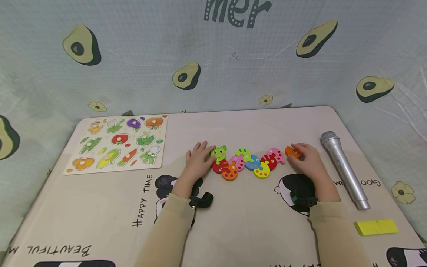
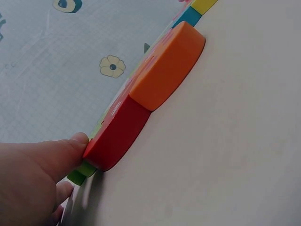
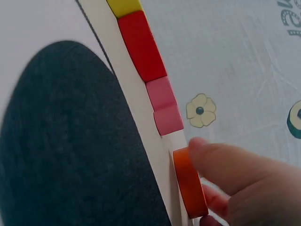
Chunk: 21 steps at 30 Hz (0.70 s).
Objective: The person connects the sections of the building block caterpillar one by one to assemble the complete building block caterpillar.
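Observation:
Several colourful numbered puzzle pieces form a wavy caterpillar on the table. My left hand (image 1: 197, 162) is at its left end, thumb and index finger on the green caterpillar head piece (image 1: 219, 153). In the left wrist view, the thumb lies against the head's edge beside the red piece (image 2: 123, 136), which joins the orange number piece (image 2: 169, 66). At the other end, my right hand (image 1: 310, 160) pinches a loose orange piece (image 3: 188, 183) between thumb and fingers. A small gap separates it from the pink end piece (image 3: 164, 106); the fingers partly cover the orange piece.
At the back left lies a vegetable puzzle board (image 1: 115, 146). A silver microphone (image 1: 346, 170) lies to the right of my right hand, with a yellow block (image 1: 376, 227) nearer the front. Behind the table (image 1: 240, 230) hangs a cloth with avocado prints (image 1: 186, 76).

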{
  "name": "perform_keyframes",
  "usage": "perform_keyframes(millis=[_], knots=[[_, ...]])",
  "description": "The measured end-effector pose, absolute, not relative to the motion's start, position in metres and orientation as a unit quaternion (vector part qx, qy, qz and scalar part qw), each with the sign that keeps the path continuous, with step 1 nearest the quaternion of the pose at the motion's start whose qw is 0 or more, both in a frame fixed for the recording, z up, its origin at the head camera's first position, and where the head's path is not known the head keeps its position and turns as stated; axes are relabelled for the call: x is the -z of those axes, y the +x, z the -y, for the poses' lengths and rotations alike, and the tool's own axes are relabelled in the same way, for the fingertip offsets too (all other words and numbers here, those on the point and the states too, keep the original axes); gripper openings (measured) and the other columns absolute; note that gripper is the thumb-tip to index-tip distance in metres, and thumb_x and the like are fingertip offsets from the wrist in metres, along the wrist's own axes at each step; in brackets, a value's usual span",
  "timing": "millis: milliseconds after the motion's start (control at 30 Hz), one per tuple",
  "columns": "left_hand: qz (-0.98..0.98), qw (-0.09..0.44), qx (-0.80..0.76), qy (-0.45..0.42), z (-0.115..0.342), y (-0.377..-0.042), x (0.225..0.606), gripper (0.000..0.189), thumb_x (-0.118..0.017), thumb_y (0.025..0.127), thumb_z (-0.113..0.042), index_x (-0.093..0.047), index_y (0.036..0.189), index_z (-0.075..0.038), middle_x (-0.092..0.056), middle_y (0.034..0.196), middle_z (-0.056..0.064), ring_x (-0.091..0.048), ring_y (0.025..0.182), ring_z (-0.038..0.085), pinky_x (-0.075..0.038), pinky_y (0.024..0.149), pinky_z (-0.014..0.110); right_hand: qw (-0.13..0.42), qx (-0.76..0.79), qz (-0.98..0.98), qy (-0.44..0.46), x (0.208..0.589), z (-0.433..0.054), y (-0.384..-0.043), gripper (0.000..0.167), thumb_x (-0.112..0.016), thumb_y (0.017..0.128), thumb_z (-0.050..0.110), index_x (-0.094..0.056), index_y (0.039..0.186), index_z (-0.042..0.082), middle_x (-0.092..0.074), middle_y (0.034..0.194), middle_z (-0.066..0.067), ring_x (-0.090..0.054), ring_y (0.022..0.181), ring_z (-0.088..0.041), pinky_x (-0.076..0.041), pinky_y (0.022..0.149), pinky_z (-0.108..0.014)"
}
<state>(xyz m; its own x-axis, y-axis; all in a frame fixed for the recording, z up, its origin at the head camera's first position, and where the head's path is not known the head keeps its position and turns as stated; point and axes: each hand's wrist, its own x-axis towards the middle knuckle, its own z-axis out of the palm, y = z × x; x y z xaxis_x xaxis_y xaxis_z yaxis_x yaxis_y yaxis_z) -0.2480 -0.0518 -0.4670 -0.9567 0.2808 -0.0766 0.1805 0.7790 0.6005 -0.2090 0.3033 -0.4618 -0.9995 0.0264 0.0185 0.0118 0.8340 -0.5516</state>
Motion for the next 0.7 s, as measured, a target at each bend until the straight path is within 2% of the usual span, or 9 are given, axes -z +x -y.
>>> perform_keyframes(millis=[133, 367, 700], knots=[[-0.940, 0.080, -0.308, 0.123, 0.051, -0.249, 0.466, 0.045, -0.052, 0.090, -0.033, -0.047, 0.133, -0.021, -0.026, 0.149, 0.010, -0.012, 0.140, 0.030, -0.002, 0.108, 0.058, -0.001, -0.271, 0.962, -0.012, 0.463, -0.304, -0.211, 0.051, -0.057, 0.088, 0.025, -0.045, 0.131, 0.000, -0.038, 0.132, -0.027, -0.034, 0.117, -0.045, -0.037, 0.094, -0.057], [-0.940, 0.081, -0.306, 0.123, 0.049, -0.250, 0.464, 0.045, -0.052, 0.090, -0.033, -0.047, 0.134, -0.021, -0.025, 0.150, 0.010, -0.012, 0.140, 0.030, -0.002, 0.109, 0.058, 0.001, -0.281, 0.960, -0.002, 0.461, -0.305, -0.211, 0.048, -0.058, 0.082, 0.012, -0.048, 0.127, 0.000, -0.035, 0.135, -0.027, -0.030, 0.119, -0.046, -0.035, 0.094, -0.060], [-0.941, 0.084, -0.302, 0.127, 0.047, -0.248, 0.466, 0.045, -0.052, 0.090, -0.033, -0.047, 0.133, -0.021, -0.026, 0.150, 0.010, -0.012, 0.140, 0.031, -0.002, 0.108, 0.058, -0.005, -0.318, 0.948, -0.002, 0.458, -0.303, -0.194, 0.060, -0.059, 0.087, 0.022, -0.035, 0.138, 0.002, -0.034, 0.138, -0.025, -0.028, 0.123, -0.044, -0.034, 0.096, -0.059]])
